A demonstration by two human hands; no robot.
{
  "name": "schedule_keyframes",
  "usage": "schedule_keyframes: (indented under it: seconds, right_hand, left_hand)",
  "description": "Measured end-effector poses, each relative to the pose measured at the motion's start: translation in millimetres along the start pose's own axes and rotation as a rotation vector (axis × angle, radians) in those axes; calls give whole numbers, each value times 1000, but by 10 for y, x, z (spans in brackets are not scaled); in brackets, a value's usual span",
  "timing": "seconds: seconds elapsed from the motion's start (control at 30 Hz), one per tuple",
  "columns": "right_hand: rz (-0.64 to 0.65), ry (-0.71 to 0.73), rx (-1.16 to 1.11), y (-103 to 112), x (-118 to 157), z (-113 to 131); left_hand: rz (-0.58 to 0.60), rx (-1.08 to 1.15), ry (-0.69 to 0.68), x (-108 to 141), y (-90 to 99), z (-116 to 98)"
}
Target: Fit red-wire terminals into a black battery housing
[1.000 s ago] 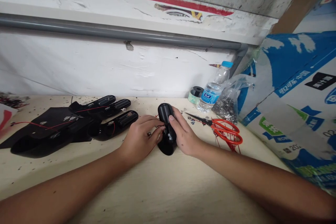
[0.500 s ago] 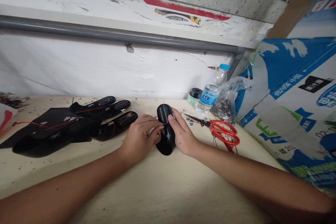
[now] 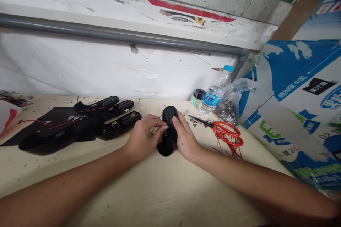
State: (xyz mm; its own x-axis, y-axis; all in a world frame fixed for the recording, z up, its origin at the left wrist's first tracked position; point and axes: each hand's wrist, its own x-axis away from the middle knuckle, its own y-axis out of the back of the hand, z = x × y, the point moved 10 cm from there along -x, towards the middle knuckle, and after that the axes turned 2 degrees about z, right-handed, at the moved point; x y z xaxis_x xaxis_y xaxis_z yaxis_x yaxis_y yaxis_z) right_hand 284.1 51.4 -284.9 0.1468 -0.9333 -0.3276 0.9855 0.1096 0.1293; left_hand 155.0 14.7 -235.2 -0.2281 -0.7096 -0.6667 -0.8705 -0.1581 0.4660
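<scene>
A glossy black plastic housing [image 3: 168, 142] with a rounded top end stands tilted above the table in front of me. My right hand [image 3: 185, 136] wraps its right side, the thumb lying across its face. My left hand [image 3: 149, 133] pinches at the housing's left edge near its middle, and small metal bits glint between its fingers; I cannot make out what they are. To the left lie several similar black housings [image 3: 118, 126], some with thin red wires [image 3: 62, 124] on them.
Orange-handled scissors [image 3: 226, 131] lie right of my hands over red wires. Behind them stand a water bottle [image 3: 213, 95], a tape roll [image 3: 197, 97] and a clear bag of small metal parts [image 3: 227, 108]. A printed carton [image 3: 301, 106] borders the right. A black sheet [image 3: 18, 136] lies left.
The housing has tilted a little, its lower end swinging slightly left. Both hands keep their places on it, the left still pinching at its edge.
</scene>
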Motion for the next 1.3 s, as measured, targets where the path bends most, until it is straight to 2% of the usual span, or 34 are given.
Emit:
schedule_keyframes:
  seconds: [0.13, 0.27, 0.33, 0.43, 0.57, 0.73, 0.83, 0.97, 1.1, 1.3]
  right_hand:
    - [-11, 14, -3, -2, 8, 30]
    - [-66, 11, -21, 26, 45, 78]
    - [-75, 8, -36, 22, 66, 112]
    - [-74, 5, -47, 11, 84, 155]
    - [-45, 50, -11, -8, 91, 229]
    - [-6, 70, -36, -37, 83, 221]
    - [-29, 71, -23, 0, 59, 137]
    - [-48, 139, 65, 51, 54, 59]
    - [0, 235, 149, -2, 101, 85]
    - [-8, 318, 302, -70, 144, 273]
  left_hand:
    - [34, -120, -129, -14, -14, -93]
    - [151, -459, -402, 12, -152, -331]
    - [162, -630, -485, 23, -185, -407]
    - [135, -783, -547, 27, -177, -505]
    - [201, -912, -594, 51, -244, -587]
    - [229, -861, -629, 85, -265, -624]
    - [253, -712, -540, 62, -255, -514]
    - [271, -570, -444, 38, -257, -397]
    - [344, -630, -447, 41, -305, -401]
    - [384, -732, -555, 79, -328, -529]
